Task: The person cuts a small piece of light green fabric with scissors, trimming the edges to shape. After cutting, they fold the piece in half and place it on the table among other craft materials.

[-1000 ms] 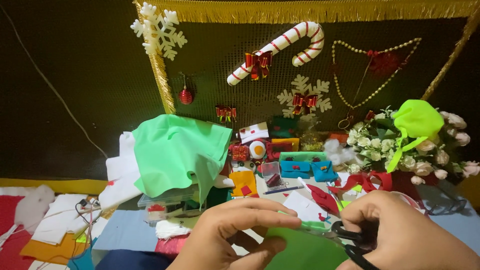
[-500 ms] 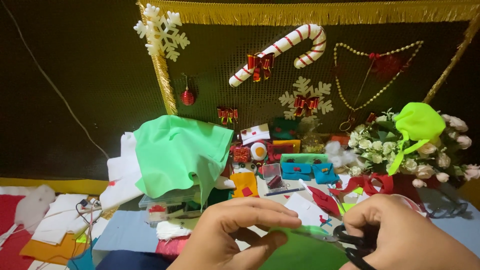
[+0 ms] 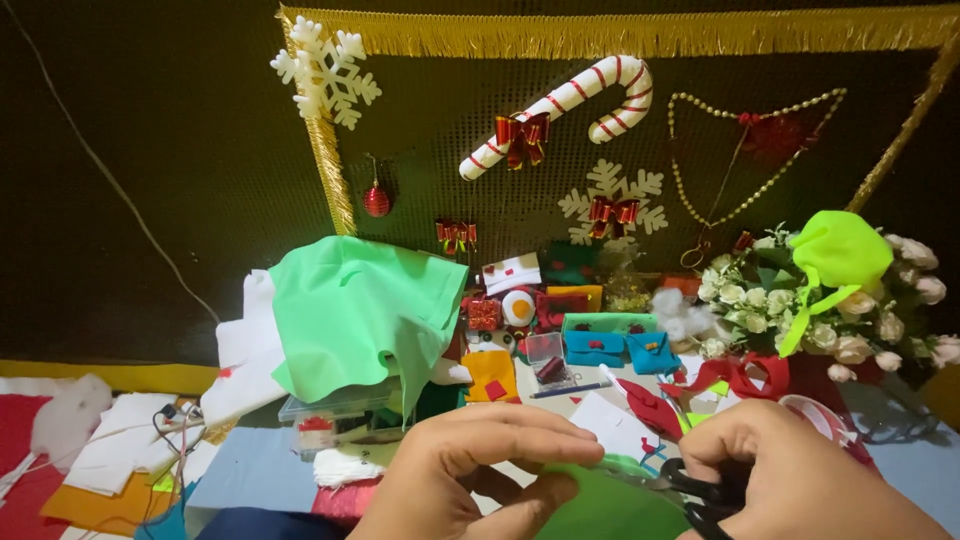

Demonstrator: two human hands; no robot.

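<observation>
Left hand (image 3: 480, 470) pinches the green felt (image 3: 600, 505) just beside right hand (image 3: 800, 480) gripping black scissors (image 3: 700, 495)

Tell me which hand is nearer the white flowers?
Right. The right hand, holding scissors, sits just below the white flowers; the left hand is farther left, pinching green felt.

scissors (image 3: 700, 495): blades hidden | green felt piece (image 3: 600, 510): cut off below

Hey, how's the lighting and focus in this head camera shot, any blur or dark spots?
Head view: light falls on the middle craft pile and green felt sheet, while the left backdrop and corners go dark; left hand and right hand at the bottom edge look slightly soft; no strong glare.
</observation>
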